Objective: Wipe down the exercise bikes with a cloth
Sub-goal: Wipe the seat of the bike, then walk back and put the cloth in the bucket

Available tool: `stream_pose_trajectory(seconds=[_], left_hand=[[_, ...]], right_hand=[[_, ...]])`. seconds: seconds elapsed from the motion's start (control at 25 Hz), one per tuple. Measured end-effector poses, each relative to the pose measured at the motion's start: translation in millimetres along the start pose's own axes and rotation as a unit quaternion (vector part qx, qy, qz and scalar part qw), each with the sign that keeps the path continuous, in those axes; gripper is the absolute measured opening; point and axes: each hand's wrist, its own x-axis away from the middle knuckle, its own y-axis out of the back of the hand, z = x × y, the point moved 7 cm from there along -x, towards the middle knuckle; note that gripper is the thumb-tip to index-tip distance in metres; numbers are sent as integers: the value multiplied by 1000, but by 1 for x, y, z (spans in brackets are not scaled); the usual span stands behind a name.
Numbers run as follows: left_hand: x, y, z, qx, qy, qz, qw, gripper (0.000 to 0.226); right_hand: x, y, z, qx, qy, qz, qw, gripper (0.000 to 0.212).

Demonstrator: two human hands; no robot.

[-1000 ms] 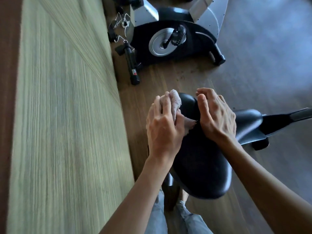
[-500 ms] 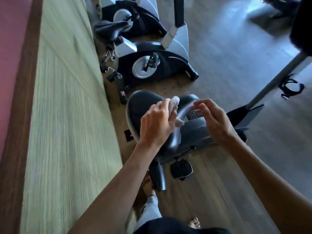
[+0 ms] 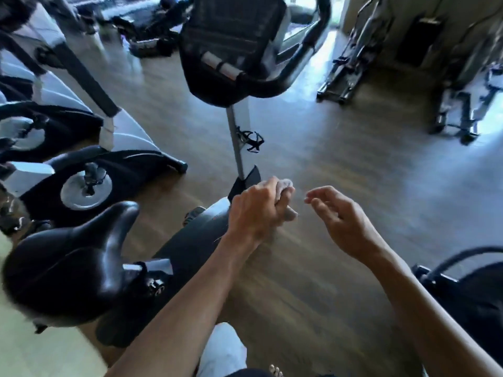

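Grey cloth (image 3: 283,186): bunched up in the left hand (image 3: 255,210), well forward and right of the black saddle (image 3: 68,268); one end sticks out above the knuckles, another shows below the fingers.
Left hand grip: fingers curled tight round the cloth, back of the hand toward the camera, held in the air above the bike's dark body cover (image 3: 196,235).
Right hand (image 3: 343,221): just right of the left hand and apart from it, holding nothing; fingers loosely bent, tips pointing toward the cloth without touching it.
Black saddle: lower left of the view, nose pointing up and right toward the hands; glossy, with light reflecting off its top. Neither hand touches it.
Seat clamp (image 3: 152,278): just right of the saddle, under its nose, a shiny dark fitting.
Handlebar post (image 3: 239,142): grey, rising beyond the left hand, far ahead of the saddle; a black bottle cage (image 3: 251,141) is fixed to its right side.
Console (image 3: 234,47): on top of the post, dark, blurred by motion.
Second exercise bike (image 3: 89,172): behind the saddle on the left, with a round silver crank disc (image 3: 86,189) on its black housing.
Wooden floor (image 3: 326,164): brown boards under everything, bright with glare to the right.
Other gym machines (image 3: 457,85): far right of the saddle, across the floor, too blurred to name.
Person's leg (image 3: 223,349): light trousers at the bottom edge, below the hands.
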Motion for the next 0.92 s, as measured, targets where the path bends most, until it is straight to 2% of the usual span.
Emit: stream_pose_trajectory(seconds=[0.16,0.32,0.64,0.92], left_hand=[[-55,-48,-81,9,-82,40,996,33],[-124,-91,-123,14,-121,56,991,33],[-300,-169,-161,35,-154,90,983,31],[-457,-229,-172,30,-139,87,986,33]], right_hand=[[-1,85,-52,5,-67,-73,995,11],[-32,146,-97,-17,-111,-128,986,8],[-172,230,-165,-31,-158,-190,969,9],[-318,271,-214,-33,-164,-189,967,13]])
